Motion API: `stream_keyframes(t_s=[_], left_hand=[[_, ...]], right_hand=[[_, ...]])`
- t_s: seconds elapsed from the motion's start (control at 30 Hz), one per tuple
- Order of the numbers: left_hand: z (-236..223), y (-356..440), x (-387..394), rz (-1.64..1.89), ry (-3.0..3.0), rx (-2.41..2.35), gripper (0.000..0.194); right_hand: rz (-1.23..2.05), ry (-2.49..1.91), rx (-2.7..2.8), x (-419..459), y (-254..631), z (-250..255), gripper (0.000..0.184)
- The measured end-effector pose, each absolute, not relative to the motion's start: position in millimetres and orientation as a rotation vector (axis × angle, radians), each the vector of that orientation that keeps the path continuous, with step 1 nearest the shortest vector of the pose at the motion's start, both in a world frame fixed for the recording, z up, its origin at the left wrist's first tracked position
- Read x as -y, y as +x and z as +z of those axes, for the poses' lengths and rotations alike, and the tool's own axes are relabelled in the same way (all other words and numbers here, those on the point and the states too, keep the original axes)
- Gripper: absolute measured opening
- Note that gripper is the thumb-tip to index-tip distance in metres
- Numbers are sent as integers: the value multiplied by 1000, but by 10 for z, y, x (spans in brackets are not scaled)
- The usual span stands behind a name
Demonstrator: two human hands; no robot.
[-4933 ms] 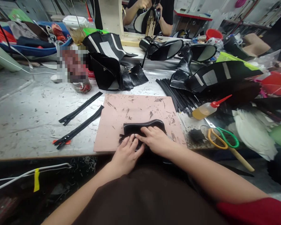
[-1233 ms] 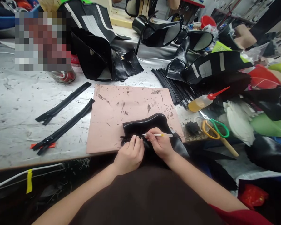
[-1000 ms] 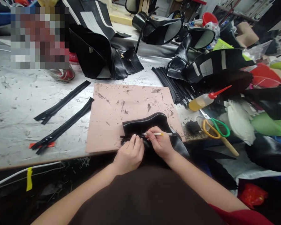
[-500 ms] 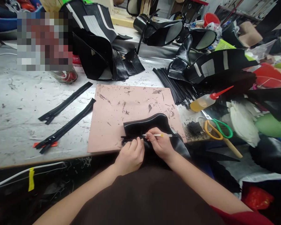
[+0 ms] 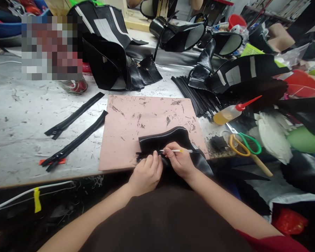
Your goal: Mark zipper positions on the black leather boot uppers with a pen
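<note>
A black leather boot upper (image 5: pixel 164 137) lies folded at the near side of the pink board (image 5: pixel 128 119). My right hand (image 5: pixel 180 161) pinches a slim white pen with a yellow band (image 5: pixel 176 151), its tip pointing left over the upper's lower edge. Close beside it, my left hand (image 5: pixel 147 172) has its fingers closed on the black zipper (image 5: pixel 141 156) along that edge. Its fingers hide part of the zipper and the pen's tip is hard to make out. Two more black zippers, an upper one (image 5: pixel 75 114) and a lower one (image 5: pixel 76 141), lie left of the board.
Right of the board are an oil bottle with a red spout (image 5: pixel 229 113), scissors with orange and green handles (image 5: pixel 243 143) and a bundle of black strips (image 5: pixel 191 96). Black leather boot pieces (image 5: pixel 105 63) stand behind. A glass jar (image 5: pixel 75 85) is at the back left.
Both hands stay at nearly the same place on the boot upper. My left fingers have shifted very slightly; the pen is still in my right hand.
</note>
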State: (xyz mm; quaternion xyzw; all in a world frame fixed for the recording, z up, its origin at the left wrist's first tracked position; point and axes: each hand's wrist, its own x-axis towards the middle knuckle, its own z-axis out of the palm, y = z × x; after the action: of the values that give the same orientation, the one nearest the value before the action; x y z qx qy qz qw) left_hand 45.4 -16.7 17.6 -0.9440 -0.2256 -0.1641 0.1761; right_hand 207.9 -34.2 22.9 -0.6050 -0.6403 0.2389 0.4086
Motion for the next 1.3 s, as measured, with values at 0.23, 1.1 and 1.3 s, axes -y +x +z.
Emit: stream_keyframes(t_s=[0.23, 1.1, 1.3], left_hand=[[163, 455, 162, -483, -2689, 635, 35], [161, 470, 186, -469, -2715, 648, 36], [131, 469, 207, -427, -2756, 693, 34]], right_hand=[[546, -1541, 1668, 329, 2065, 256, 16], [493, -1566, 1737, 344, 2073, 292, 20], [496, -1589, 1753, 341, 2071, 313, 21]])
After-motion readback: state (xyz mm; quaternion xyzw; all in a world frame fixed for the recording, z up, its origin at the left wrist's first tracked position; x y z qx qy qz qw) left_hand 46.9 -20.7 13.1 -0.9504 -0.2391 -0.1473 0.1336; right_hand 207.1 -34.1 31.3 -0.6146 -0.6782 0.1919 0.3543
